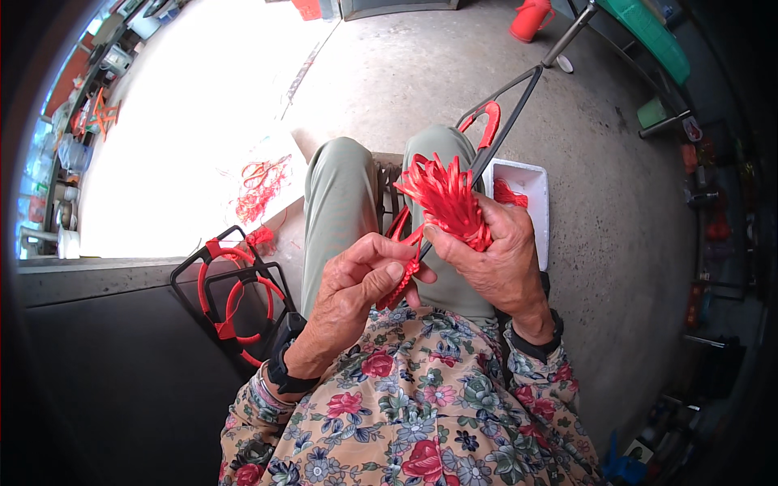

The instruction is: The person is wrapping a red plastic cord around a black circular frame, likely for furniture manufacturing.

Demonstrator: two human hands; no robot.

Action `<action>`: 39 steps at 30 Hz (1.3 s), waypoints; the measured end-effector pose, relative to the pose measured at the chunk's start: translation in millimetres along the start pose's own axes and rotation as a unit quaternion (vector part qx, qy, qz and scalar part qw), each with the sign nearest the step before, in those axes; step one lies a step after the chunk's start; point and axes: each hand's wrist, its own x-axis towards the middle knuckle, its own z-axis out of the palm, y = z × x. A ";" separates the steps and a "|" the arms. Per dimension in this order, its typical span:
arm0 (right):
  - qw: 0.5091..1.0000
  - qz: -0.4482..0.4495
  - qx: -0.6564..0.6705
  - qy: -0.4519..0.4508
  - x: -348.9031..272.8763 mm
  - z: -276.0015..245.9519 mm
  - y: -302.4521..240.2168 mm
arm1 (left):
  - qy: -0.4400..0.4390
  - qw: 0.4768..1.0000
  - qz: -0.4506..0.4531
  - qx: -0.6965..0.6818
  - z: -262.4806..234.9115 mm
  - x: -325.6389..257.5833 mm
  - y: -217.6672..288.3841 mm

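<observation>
A thick looped bundle of shiny red cord (442, 198) is gripped in my right hand (506, 263), its loose loops fanning upward over my right knee. My left hand (348, 287) pinches a red braided strip (395, 296) close below the bundle, between thumb and fingers. Red strands run between the strip and the bundle. A black metal frame (516, 109) passes behind my right hand and reaches up past my right knee. Red wrapping covers a curved piece (491, 121) joined to that frame. The part of the frame behind my hands is hidden.
To my left, black frames with red-wrapped rings (203, 279) lean on a dark surface (105, 348). Red cord (263, 190) lies in bright light beyond. A white foam box (536, 178) by my right knee holds red cord. Farther off stand a red jug (528, 20) and cluttered shelves.
</observation>
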 end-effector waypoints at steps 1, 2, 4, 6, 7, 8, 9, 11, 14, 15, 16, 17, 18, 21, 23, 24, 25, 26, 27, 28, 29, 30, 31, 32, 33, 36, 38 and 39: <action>1.000 0.001 -0.001 0.000 0.1 1.1 -0.3 | 0.003 1.000 0.002 -0.004 1.3 -0.3 0.4; 1.000 -0.010 -0.002 0.002 0.4 2.3 -0.5 | 0.005 1.000 0.005 -0.008 1.9 -0.5 0.5; 1.000 -0.021 -0.002 0.004 0.4 5.1 -0.2 | -0.008 1.000 0.004 -0.006 -2.4 -0.8 0.3; 0.998 -0.051 -0.034 0.015 1.0 9.2 1.2 | -0.020 1.000 0.004 -0.005 -2.3 -1.8 -0.3; 0.998 -0.052 -0.034 0.014 1.6 11.3 0.7 | -0.008 0.999 0.029 0.023 1.3 -3.2 -1.4; 0.996 -0.061 -0.055 0.018 1.9 13.5 0.0 | 0.003 0.997 0.053 0.052 3.1 -4.6 -2.1; 0.994 -0.069 -0.076 0.023 1.9 15.6 -0.1 | 0.004 0.997 0.058 0.047 1.2 -4.9 -4.4; 0.992 -0.077 -0.093 0.020 2.1 19.8 2.8 | 0.015 0.997 0.064 0.048 1.4 -6.3 -9.3; 0.990 -0.082 -0.118 0.004 1.3 20.9 -2.3 | 0.021 0.997 0.073 0.019 -1.3 -6.2 -12.5; 0.989 -0.081 -0.125 -0.008 0.8 21.4 -3.5 | 0.015 0.997 0.074 -0.009 -2.5 -6.0 -13.3; 0.989 -0.081 -0.126 -0.009 0.9 22.6 -3.0 | 0.015 0.997 0.075 -0.010 -1.8 -5.6 -12.5; 0.986 -0.095 -0.134 -0.024 0.9 24.4 -1.4 | 0.048 0.997 0.060 -0.020 0.2 -4.3 -11.3; 0.983 -0.110 -0.143 -0.039 1.1 24.8 -0.5 | 0.082 0.995 0.046 -0.031 3.2 -2.3 -11.0; 0.994 -0.063 -0.088 0.004 -1.0 25.8 -0.1 | 0.116 0.989 0.034 -0.078 5.5 -0.2 -13.3; 0.997 0.032 0.043 0.052 -7.4 23.2 2.2 | 0.137 0.987 0.015 -0.081 5.4 0.6 -10.7; 0.992 0.083 0.061 0.069 -13.7 19.9 3.5 | 0.140 0.986 0.018 -0.085 3.6 0.9 -11.2; 0.986 0.122 0.106 0.033 -18.8 13.3 6.4 | 0.138 0.986 0.012 -0.089 1.8 0.6 -10.9; 0.976 0.160 0.150 -0.003 -22.7 9.9 9.5 | 0.136 0.986 0.006 -0.092 0.2 0.1 -10.8; 0.976 0.160 0.149 -0.005 -26.3 12.4 10.9 | 0.137 0.986 0.006 -0.094 0.7 0.3 -10.4; 0.980 0.134 0.149 -0.006 -29.7 16.7 13.3 | 0.126 0.986 0.018 -0.106 1.6 0.6 -9.9; 0.983 0.107 0.150 -0.007 -32.0 20.8 15.8 | 0.115 0.986 0.029 -0.119 2.5 0.6 -9.7; 0.983 0.107 0.149 -0.008 -33.0 24.1 18.9 | 0.115 0.986 0.030 -0.119 3.1 0.4 -9.9; 0.979 0.121 0.162 -0.017 -33.7 27.4 22.1 | 0.116 0.986 0.036 -0.113 3.8 -0.5 -10.5; 0.975 0.135 0.175 -0.026 -33.5 30.2 24.2 | 0.117 0.987 0.041 -0.107 4.2 -1.1 -10.7; 0.973 0.138 0.185 -0.021 -30.3 32.7 24.7 | 0.119 0.986 0.042 -0.108 3.4 -2.0 -11.1; 0.971 0.106 0.212 -0.029 -23.1 37.0 18.8 | 0.105 0.990 0.074 -0.059 2.2 -4.5 -12.0; 0.981 0.082 0.170 -0.034 -19.6 36.3 22.7 | 0.130 0.987 0.087 -0.020 6.1 -5.7 -11.3; 0.989 0.058 0.129 -0.035 -18.1 35.5 24.0 | 0.134 0.987 0.089 -0.021 6.3 -6.5 -11.6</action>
